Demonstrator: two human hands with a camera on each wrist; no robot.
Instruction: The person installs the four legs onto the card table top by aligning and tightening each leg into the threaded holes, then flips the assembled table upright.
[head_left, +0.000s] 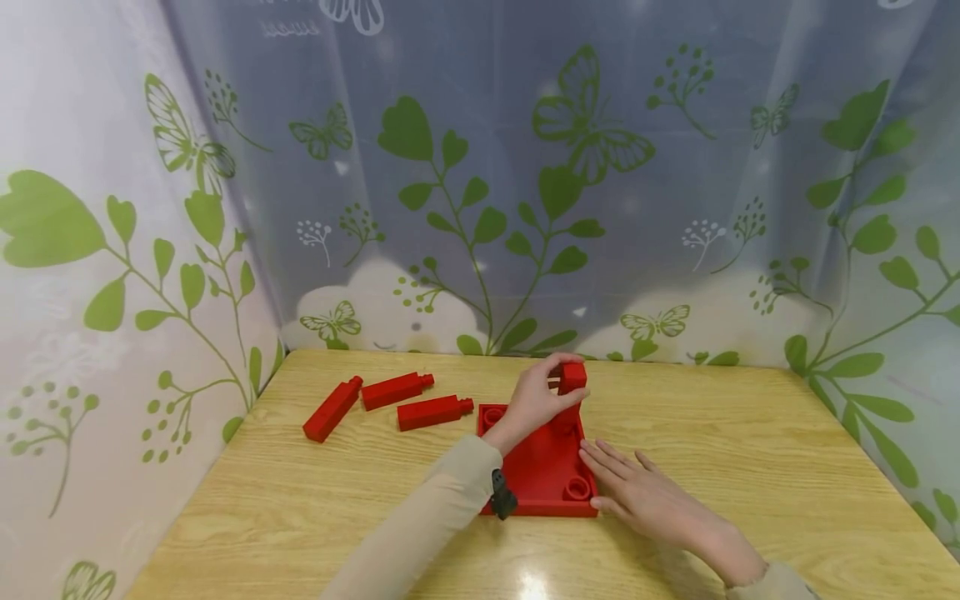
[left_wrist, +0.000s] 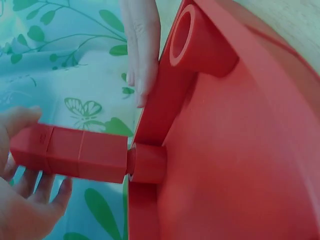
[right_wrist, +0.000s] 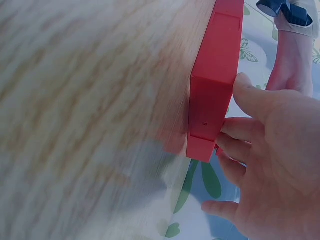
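Observation:
A shallow red square tray-like piece [head_left: 536, 471] lies on the table with its raised rim up and round sockets in its visible corners. My left hand [head_left: 531, 402] grips a red square-sided leg [head_left: 573, 378] standing upright over the far right corner. In the left wrist view, the narrow end of the leg [left_wrist: 82, 154] meets the round socket [left_wrist: 151, 164]; how deep it sits is hidden. With fingers extended, my right hand [head_left: 656, 502] touches the right side of the red piece. Its thumb lies near the front corner, by a vacant socket [head_left: 577, 488].
Three more red legs [head_left: 330, 410], each with a narrow stepped end, lie left of the red piece on the wooden table [head_left: 322, 500]. A patterned curtain [head_left: 480, 208] hangs behind the table's far edge. A black device [head_left: 502, 495] is strapped to my left wrist.

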